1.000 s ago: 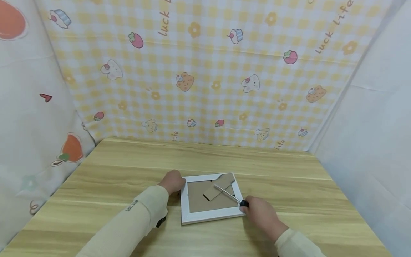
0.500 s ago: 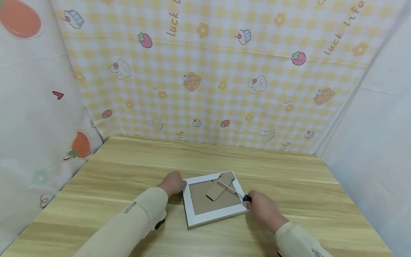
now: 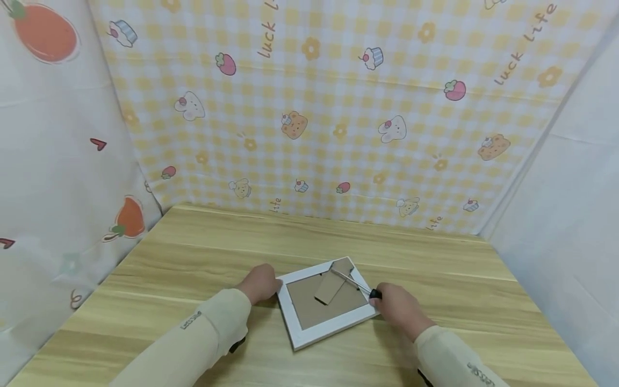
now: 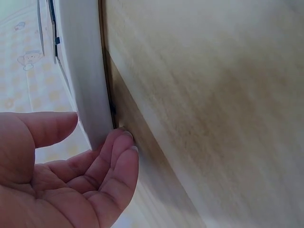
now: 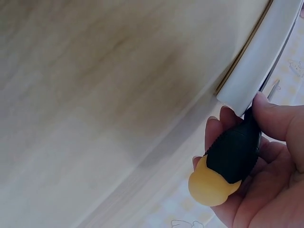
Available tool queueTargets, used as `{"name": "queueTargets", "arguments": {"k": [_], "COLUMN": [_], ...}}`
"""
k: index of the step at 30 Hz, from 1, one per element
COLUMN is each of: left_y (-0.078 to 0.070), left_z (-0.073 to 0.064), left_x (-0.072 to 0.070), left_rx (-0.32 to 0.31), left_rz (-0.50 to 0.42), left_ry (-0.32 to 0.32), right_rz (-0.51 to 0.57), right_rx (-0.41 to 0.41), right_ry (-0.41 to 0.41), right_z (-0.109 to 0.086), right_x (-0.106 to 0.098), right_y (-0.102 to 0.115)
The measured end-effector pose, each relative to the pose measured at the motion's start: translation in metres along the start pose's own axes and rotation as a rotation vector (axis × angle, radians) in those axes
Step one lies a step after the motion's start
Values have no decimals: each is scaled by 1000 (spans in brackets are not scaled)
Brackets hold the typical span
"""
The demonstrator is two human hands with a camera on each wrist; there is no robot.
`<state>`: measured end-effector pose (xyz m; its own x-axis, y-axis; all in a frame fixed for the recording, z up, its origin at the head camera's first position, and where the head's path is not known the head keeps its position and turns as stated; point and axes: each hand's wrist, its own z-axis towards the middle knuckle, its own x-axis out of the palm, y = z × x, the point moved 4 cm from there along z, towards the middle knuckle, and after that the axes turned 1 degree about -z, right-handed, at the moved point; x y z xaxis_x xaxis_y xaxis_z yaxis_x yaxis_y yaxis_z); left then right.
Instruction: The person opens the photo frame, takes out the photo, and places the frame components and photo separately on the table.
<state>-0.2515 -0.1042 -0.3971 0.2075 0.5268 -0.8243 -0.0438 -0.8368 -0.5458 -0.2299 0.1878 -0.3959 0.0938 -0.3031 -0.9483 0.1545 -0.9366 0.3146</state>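
A white picture frame (image 3: pixel 292 317) lies face down on the wood-grain table, its brown backing board (image 3: pixel 309 309) upward. Slanting across that board is a brown easel stand (image 3: pixel 331 287), its wider end near the far right corner. My left hand (image 3: pixel 260 283) holds the frame's left far corner, thumb above and fingers curled at the underside in the left wrist view. My right hand (image 3: pixel 401 307) grips a screwdriver by its black and yellow handle (image 5: pixel 232 154), close against the frame's right near corner. The screwdriver's metal shaft (image 3: pixel 355 283) reaches over the frame, its tip near the stand's upper part.
The wooden table (image 3: pixel 435 269) stretches out around the frame. A yellow checked cloth (image 3: pixel 319 161) hangs along its back edge. Pale cloth walls stand at the left (image 3: pixel 43 177) and right (image 3: pixel 570 215).
The frame has turned counterclockwise, with its near left corner swinging toward me. The screwdriver's tip has shifted up along the stand toward its wide end. The head view has shifted slightly left.
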Motion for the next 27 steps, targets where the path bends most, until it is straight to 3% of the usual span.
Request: {"name": "queueTargets", "arguments": {"k": [8, 19, 27], "left_y": [0, -2, -1], "left_z": [-5, -10, -6], "left_x": [3, 6, 2], "left_rx": [-18, 17, 5], "left_rz": [6, 27, -11], "left_ry": [31, 28, 21], "right_rz": [-15, -52, -65], "right_rx": [-6, 10, 24], "right_ry": [11, 28, -27], "right_z": [6, 12, 10], "right_x": [-4, -6, -12], "right_y": [-1, -2, -1]}}
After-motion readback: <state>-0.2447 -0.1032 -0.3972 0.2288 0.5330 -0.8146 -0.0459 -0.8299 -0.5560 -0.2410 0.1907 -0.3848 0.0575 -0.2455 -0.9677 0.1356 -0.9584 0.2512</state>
